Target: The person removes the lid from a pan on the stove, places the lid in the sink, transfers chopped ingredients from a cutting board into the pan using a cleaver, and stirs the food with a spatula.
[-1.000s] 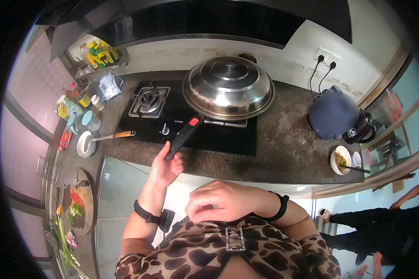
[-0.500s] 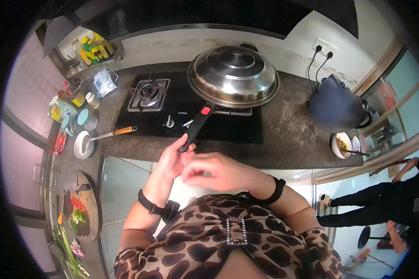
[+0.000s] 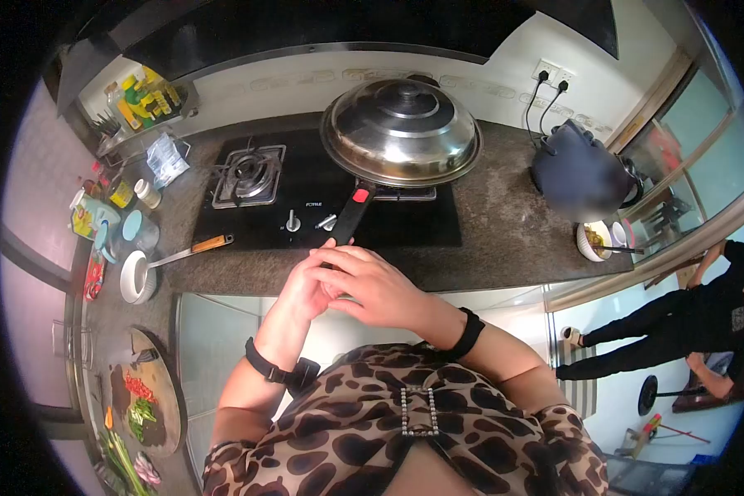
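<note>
A: Where is the left hand (image 3: 304,289)?
B: At the near end of the black pan handle (image 3: 353,219), gripping it, with the thumb on one side and fingertips on the other.
A: And the right hand (image 3: 376,285)?
B: Laid across the left hand, fingers together and loosely bent. I cannot tell whether it also grips the handle beneath.
A: Where is the pan itself?
B: Over the right side of the black hob (image 3: 264,230), its handle slanting toward the person. A domed metal lid (image 3: 401,153) covers it, dark knob (image 3: 407,93) on top. Part of a grate (image 3: 413,197) shows below the rim.
A: What else is near the hands?
B: Two control knobs sit on the hob beside the handle, and the left burner (image 3: 252,174) is bare.
A: Anything farther left?
B: A white bowl (image 3: 140,289) on the tabletop (image 3: 500,248), with a wooden-handled utensil (image 3: 212,243) resting in it. Below that, a round board (image 3: 164,376) carries chopped red and green pieces.
A: And to the right?
B: A bowl of food (image 3: 589,246) with dark chopsticks (image 3: 624,250), near the tabletop's edge. Beyond it, another person (image 3: 670,331) in black.
</note>
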Demonstrator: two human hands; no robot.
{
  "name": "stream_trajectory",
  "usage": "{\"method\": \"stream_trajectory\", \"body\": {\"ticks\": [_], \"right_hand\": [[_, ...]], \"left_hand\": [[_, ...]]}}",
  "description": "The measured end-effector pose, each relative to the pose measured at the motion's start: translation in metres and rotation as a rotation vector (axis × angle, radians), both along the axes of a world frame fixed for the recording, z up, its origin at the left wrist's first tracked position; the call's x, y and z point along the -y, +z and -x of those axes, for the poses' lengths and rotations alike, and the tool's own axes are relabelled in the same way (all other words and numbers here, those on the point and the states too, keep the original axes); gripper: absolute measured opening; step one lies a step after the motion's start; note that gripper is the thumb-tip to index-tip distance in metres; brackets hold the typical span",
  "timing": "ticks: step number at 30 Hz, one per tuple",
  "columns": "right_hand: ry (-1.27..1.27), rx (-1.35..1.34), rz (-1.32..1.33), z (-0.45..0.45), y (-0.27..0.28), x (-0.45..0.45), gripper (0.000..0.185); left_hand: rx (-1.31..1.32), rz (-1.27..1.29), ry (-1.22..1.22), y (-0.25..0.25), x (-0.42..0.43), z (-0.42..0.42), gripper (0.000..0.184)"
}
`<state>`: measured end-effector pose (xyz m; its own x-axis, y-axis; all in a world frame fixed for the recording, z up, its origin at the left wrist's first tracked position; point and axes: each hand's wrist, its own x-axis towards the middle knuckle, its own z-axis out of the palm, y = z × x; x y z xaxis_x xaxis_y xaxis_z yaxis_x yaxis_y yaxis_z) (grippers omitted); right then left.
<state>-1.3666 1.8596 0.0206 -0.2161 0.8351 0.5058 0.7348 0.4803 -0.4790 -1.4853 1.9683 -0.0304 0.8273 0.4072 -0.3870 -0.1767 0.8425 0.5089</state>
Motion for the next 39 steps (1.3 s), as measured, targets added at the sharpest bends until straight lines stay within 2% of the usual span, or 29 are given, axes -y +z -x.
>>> {"method": "stream_trajectory", "body": {"ticks": [4,6,12,23,25,37,39], "right_hand": [[0.018,-0.022,0.01,0.0,-0.001,0.0,0.051],[0.013,-0.028,0.01,0.001,-0.002,0.0,0.051],[0.019,-0.029,0.003,0.0,-0.002,0.005,0.051],[0.033,-0.014,0.011,-0.003,-0.004,0.009,0.052],[0.05,-0.02,0.065,-0.005,-0.005,0.009,0.059],[0.057,-0.005,0.061,-0.006,-0.007,0.008,0.061],[0.058,-0.008,0.06,-0.006,-0.007,0.008,0.062]], "left_hand": [[0.178,0.022,-0.12,-0.011,-0.007,0.005,0.033],[0.077,0.01,-0.009,-0.004,0.0,0.003,0.034],[0.123,0.0,0.018,-0.006,0.003,0.001,0.034],[0.044,-0.03,0.074,-0.008,0.004,-0.002,0.034],[0.042,-0.033,0.085,-0.009,0.004,-0.001,0.033],[0.042,-0.067,0.072,-0.017,0.001,0.0,0.037],[0.059,-0.048,0.087,-0.014,0.003,-0.001,0.033]]}}
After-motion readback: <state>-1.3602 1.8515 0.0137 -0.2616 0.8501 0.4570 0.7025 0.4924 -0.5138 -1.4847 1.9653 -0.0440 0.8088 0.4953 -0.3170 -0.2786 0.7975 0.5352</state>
